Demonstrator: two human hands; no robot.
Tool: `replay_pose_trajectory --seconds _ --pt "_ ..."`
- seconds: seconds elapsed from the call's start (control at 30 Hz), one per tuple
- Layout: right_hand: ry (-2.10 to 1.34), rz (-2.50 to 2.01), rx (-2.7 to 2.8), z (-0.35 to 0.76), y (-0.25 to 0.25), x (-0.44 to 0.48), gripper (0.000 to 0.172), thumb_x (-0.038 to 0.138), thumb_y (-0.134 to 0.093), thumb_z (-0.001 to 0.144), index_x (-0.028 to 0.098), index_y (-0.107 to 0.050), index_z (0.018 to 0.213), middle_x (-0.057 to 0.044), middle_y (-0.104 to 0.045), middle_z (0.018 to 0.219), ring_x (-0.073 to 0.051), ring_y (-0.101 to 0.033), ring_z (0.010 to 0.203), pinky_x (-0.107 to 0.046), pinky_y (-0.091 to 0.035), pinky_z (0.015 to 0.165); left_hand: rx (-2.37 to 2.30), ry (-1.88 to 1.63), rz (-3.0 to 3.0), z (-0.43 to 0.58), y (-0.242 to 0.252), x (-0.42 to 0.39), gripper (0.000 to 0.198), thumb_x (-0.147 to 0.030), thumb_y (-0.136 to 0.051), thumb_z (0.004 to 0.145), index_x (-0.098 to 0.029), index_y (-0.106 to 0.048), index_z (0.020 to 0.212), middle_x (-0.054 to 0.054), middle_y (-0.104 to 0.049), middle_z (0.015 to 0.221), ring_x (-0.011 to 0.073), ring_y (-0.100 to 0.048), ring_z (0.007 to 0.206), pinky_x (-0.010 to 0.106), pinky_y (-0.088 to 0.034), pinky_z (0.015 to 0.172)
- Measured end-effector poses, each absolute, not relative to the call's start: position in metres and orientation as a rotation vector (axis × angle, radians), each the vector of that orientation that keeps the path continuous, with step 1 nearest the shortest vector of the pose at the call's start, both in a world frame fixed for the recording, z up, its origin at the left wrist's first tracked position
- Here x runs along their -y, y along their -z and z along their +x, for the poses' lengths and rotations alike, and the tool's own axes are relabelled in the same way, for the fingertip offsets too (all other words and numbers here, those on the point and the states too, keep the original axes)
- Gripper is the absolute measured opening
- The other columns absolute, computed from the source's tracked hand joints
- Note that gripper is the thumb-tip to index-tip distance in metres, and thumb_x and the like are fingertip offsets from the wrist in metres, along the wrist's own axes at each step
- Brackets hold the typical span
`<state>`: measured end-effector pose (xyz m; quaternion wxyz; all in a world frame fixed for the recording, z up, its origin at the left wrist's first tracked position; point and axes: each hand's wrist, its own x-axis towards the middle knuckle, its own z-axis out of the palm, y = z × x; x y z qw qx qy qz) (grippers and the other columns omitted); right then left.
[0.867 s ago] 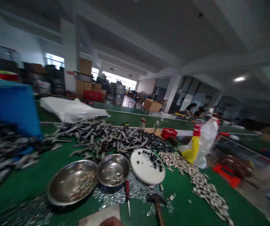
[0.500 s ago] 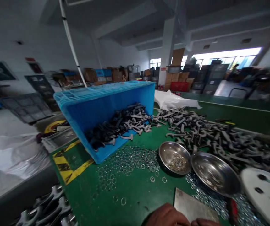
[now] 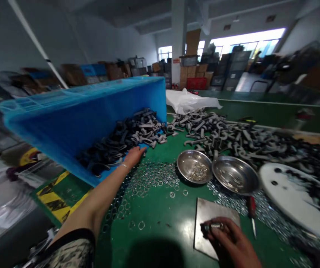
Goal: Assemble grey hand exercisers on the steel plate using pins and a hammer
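Note:
My left hand (image 3: 134, 156) reaches out to the front edge of a tipped blue crate (image 3: 65, 115). One digit is stretched out, and nothing shows in its grasp. Right beside it are grey and black curved handles (image 3: 145, 130), piled in the crate. My right hand (image 3: 232, 238) pinches a small black part with a coil spring (image 3: 212, 226) between thumb and fingers. It is over a flat metal plate (image 3: 204, 208) on the green table. Loose metal rings (image 3: 148, 178) lie below the left hand, partly behind the forearm.
Two steel bowls (image 3: 180, 167) with small metal pieces stand beyond the plate. A red-handled screwdriver (image 3: 252, 208) lies to the right, near a white oval tray (image 3: 274, 193) with black parts. Many more handles (image 3: 232, 137) are heaped behind. A white plastic sheet (image 3: 187, 102) lies farther back.
My left hand has stretched forward and left to the crate. My right hand is now fully in view over the plate, showing the spring part. The view has shifted down and to the right.

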<state>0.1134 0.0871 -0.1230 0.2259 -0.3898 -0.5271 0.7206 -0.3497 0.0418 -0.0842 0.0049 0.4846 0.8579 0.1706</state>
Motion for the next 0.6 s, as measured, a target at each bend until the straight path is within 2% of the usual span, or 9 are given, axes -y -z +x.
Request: replay_pose_trajectory --seconds 0.1,0.2,0.3,0.4,0.5,0.6 --pt "-1.913 -1.089 1.356 0.124 0.121 -0.101 0.035 0.047 -0.079 0.076 0.022 -0.067 0.097 -0.007 -0.074 0.095 -0.024 -0.071 0.088 -0.036 -0.057 0.081 -2.525 -0.830 1.516 -0.317 0.088 -0.044 0.049 -0.018 -0.049 0.089 -0.011 -0.044 0.137 0.015 -0.060 0.114 0.0272 -0.058 0.109 0.044 -0.043 0.099" --pt "-1.875 -1.096 1.330 0.132 0.127 -0.106 0.032 0.043 -0.079 0.077 0.022 -0.066 0.097 -0.005 -0.073 0.093 -0.022 -0.070 0.086 -0.034 -0.057 0.079 -1.805 -1.342 1.252 -0.231 0.098 -0.023 0.043 -0.029 -0.051 0.090 -0.016 -0.040 0.130 0.010 -0.063 0.107 0.0201 -0.065 0.091 0.037 -0.051 0.086" --pt "-1.877 -1.097 1.328 0.134 0.129 -0.101 0.032 0.042 -0.080 0.077 0.022 -0.065 0.097 -0.004 -0.073 0.093 -0.022 -0.070 0.088 -0.034 -0.057 0.078 -1.311 -1.260 0.982 -0.125 0.113 0.003 0.033 -0.026 -0.047 0.092 -0.018 -0.042 0.123 0.005 -0.064 0.091 0.0139 -0.062 0.070 0.028 -0.051 0.068" --pt "-1.903 -1.077 1.304 0.133 0.126 -0.091 0.032 0.041 -0.079 0.078 0.023 -0.064 0.099 -0.004 -0.073 0.096 -0.021 -0.070 0.086 -0.034 -0.057 0.079 -1.309 -1.247 0.844 -0.053 0.127 0.010 0.038 -0.017 -0.048 0.086 -0.020 -0.041 0.124 -0.004 -0.054 0.071 0.0100 -0.053 0.060 0.020 -0.043 0.056" --pt "-1.916 -1.051 1.242 0.132 0.122 -0.079 0.031 0.041 -0.078 0.079 0.023 -0.063 0.100 -0.004 -0.073 0.095 -0.020 -0.070 0.082 -0.033 -0.056 0.078 -1.418 -1.274 0.826 -0.025 0.133 0.006 0.038 -0.017 -0.051 0.085 -0.021 -0.042 0.122 -0.005 -0.052 0.072 0.0091 -0.049 0.059 0.018 -0.038 0.053" --pt "-1.856 -1.055 1.222 0.129 0.119 -0.068 0.031 0.043 -0.076 0.080 0.023 -0.063 0.101 -0.003 -0.072 0.091 -0.020 -0.069 0.080 -0.032 -0.054 0.076 -1.464 -1.306 0.800 -0.015 0.134 0.003 0.036 -0.020 -0.052 0.086 -0.020 -0.042 0.120 -0.004 -0.053 0.074 0.0095 -0.052 0.061 0.018 -0.039 0.053"
